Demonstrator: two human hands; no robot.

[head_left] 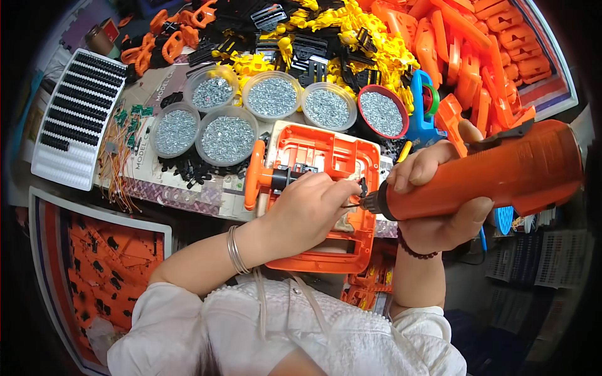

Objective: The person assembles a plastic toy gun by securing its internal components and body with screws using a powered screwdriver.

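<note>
An orange electric screwdriver [495, 172] lies level in my right hand [426, 166], its fingers wrapped around the body and its black nose pointing left. At the driver's tip, the fingertips of my left hand [304, 207] are pinched together by a small black piece [363, 185]. Below both hands sits an orange plastic housing [320, 263] with ribs and openings. An orange handle [253, 175] with a black shaft [282, 179] sticks out at its left side. My left hand covers the middle of the housing, and the screw point is hidden.
Several tubs of small silver screws, one of them a red tub [382, 111], stand behind the housing. Yellow parts [370, 47] and orange shells [467, 62] are heaped beyond. A white tray [78, 119] of black parts and thin wires [119, 163] lie left; a blue tool [423, 119] stands right.
</note>
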